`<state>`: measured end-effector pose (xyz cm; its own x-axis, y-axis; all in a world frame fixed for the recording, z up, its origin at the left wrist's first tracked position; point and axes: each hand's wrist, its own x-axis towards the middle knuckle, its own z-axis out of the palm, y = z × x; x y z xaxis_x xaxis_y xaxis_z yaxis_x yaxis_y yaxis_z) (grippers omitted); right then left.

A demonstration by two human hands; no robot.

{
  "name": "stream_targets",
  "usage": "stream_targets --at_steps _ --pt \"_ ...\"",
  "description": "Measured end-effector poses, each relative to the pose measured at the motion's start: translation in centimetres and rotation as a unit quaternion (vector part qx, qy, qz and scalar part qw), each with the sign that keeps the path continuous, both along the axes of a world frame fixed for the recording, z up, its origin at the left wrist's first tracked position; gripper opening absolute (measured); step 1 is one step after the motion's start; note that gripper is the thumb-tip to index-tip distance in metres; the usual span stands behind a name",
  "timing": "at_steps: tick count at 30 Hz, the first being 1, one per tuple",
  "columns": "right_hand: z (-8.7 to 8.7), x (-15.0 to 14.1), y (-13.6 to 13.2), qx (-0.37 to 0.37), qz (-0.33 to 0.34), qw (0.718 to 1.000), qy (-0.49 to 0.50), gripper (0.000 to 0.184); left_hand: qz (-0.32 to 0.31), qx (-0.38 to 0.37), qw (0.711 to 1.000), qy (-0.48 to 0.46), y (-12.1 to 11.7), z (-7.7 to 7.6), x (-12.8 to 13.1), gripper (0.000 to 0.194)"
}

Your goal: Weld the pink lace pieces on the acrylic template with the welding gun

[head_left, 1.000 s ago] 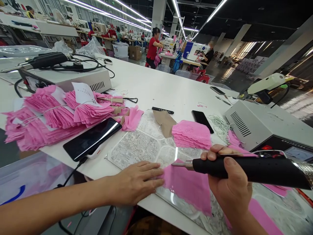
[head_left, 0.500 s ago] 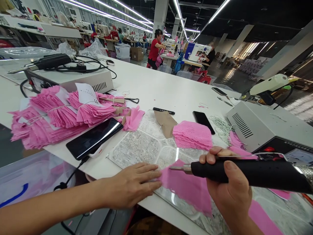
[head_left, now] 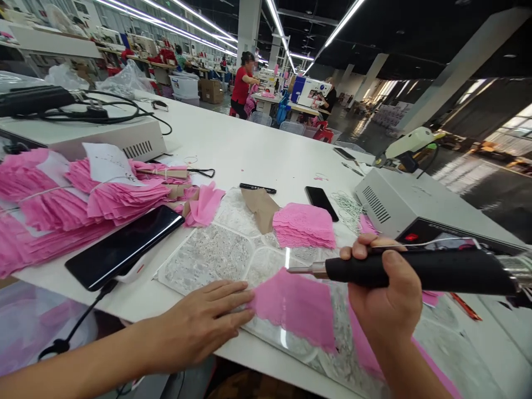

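Observation:
My left hand point(head_left: 208, 318) lies flat, fingers stretched out, its fingertips at the left corner of a pink fabric piece point(head_left: 293, 310). This piece has one wavy edge and lies on a glossy stone-patterned tile point(head_left: 208, 257). My right hand point(head_left: 384, 293) is wrapped round a black-handled tool point(head_left: 432, 271) with a pointed metal tip, held nearly level. Its tip is at the upper corner of the fabric; whether it touches cannot be made out. Another pink strip point(head_left: 363, 338) lies partly hidden under my right forearm. Behind the tile's middle sits a stack of pink lace-edged pieces point(head_left: 303, 224).
Tied pink bundles point(head_left: 120, 188) and a large phone point(head_left: 124, 246) lie left. A brown scrap point(head_left: 261, 208), a pen point(head_left: 257, 188) and a smaller phone point(head_left: 322, 203) lie beyond the tile. Grey vented boxes point(head_left: 399, 205) stand on both sides. A person in red point(head_left: 241, 86) works far behind.
The view has turned right, so the table things appear further left. The tool tip has moved along the fabric's upper left edge to its upper corner. My left hand stays flat at the left corner.

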<state>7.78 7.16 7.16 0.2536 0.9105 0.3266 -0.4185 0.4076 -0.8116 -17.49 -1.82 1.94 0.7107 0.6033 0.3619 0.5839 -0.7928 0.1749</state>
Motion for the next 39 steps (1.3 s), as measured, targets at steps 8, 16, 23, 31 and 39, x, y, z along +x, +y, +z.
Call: stream_targets --at_steps 8,16,23,31,39 --pt "-0.9 2.0 0.4 0.019 -0.048 0.998 -0.024 0.011 -0.017 0.013 1.000 -0.014 0.8 0.2 0.5 0.037" --pt "-1.5 1.6 0.3 0.040 -0.015 0.998 -0.050 0.007 -0.015 0.023 1.000 -0.005 0.8 0.5 0.5 0.037" --pt "-1.7 1.6 0.1 0.038 0.002 0.998 -0.050 0.006 -0.014 0.025 1.000 0.011 0.8 0.4 0.4 0.038" --pt "-1.0 2.4 0.3 0.042 -0.037 0.998 -0.032 0.007 -0.012 0.027 1.000 0.011 0.8 0.2 0.3 0.039" --pt "-1.2 3.3 0.1 0.035 -0.042 0.998 -0.039 0.009 -0.004 0.035 0.999 0.022 0.7 0.4 0.3 0.037"
